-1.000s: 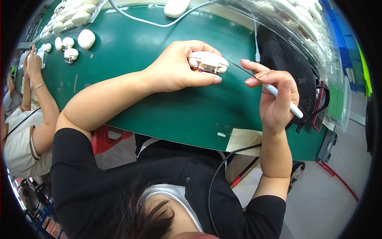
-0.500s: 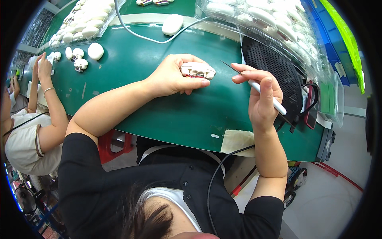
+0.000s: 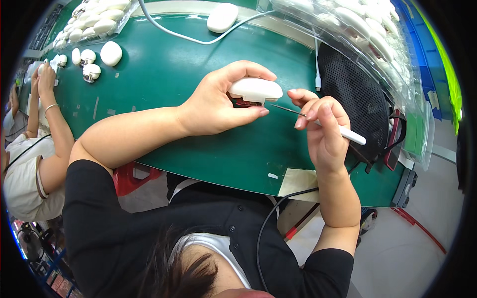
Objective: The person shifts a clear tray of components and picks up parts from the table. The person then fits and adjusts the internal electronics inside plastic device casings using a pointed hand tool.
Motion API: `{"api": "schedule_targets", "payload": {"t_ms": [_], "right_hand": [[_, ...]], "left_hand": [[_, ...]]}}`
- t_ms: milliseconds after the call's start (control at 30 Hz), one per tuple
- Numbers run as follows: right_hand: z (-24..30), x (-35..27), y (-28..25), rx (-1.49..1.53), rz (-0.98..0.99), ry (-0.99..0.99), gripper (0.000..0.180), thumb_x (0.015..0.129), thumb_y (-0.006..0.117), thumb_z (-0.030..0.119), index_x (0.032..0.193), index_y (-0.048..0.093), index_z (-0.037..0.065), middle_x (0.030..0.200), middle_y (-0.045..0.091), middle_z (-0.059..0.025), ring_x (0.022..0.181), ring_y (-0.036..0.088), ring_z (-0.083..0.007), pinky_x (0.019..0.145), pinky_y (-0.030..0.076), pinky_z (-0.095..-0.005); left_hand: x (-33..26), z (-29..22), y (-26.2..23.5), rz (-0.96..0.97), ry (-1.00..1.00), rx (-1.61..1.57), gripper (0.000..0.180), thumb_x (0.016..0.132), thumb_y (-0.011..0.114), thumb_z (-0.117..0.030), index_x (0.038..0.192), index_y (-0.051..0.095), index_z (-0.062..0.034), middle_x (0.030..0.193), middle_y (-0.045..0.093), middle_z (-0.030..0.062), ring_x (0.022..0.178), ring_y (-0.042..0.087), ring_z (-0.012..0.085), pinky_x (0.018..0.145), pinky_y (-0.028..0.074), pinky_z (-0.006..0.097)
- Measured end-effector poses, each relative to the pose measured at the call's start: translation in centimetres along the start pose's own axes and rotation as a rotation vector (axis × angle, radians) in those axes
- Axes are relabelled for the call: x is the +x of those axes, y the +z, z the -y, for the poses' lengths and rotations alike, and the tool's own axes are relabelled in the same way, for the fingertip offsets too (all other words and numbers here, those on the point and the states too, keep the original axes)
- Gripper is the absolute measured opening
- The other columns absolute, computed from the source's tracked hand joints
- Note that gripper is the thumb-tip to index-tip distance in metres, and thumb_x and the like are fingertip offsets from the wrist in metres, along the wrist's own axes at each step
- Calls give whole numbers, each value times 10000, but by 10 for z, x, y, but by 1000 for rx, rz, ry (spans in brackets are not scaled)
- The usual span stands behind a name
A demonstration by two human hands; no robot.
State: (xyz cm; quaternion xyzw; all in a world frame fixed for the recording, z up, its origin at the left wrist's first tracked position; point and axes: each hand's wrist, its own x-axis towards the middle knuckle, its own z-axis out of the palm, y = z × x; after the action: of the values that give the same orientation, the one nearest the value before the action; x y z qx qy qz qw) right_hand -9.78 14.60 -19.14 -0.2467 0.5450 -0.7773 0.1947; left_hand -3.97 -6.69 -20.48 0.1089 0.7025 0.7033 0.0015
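My left hand [image 3: 211, 102] is closed round a white rounded device [image 3: 258, 89], thumb below and fingers over its top. The device's lower side is open, showing reddish and metallic inner parts by the thumb. Between the thumb and fingers of my right hand [image 3: 325, 131] is a white-handled pick [image 3: 353, 135] with a thin dark metal point. That point reaches left to just beside the device's lower right end; whether it touches cannot be made out. Both hands are above the green table [image 3: 218, 159].
White shells and part-built devices [image 3: 91, 72] lie at the left, a white case [image 3: 222, 18] behind. Clear trays [image 3: 348, 30] of white pieces stand at the back right, beside a black mesh bag [image 3: 350, 89]. A grey cable [image 3: 171, 35] crosses the back. Another person [image 3: 39, 174] works at far left.
My left hand has tilted the device, so its smooth white top shows more. My right hand has lowered the pick and brought its point close to the device's end.
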Motion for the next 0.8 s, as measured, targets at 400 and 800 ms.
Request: {"api": "schedule_targets", "payload": {"t_ms": [400,800], "right_hand": [[-6,3,1,-87,34,-5,267,929,516,202,732,559,26,616,593,-84,736,628,-230,943,410,-503],[-8,3,3,-45,64,21,255,926,518,198,737,555,31,626,593,-83,614,598,-163,954,395,-525]], "left_hand": [[1,4,0,53,11,-25,433,754,679,24,1148,512,-38,1023,586,38,920,574,84,734,483,212],[0,5,1,71,58,-8,454,737,700,7,1150,519,-46,1014,583,35,913,566,82,728,468,212]]}}
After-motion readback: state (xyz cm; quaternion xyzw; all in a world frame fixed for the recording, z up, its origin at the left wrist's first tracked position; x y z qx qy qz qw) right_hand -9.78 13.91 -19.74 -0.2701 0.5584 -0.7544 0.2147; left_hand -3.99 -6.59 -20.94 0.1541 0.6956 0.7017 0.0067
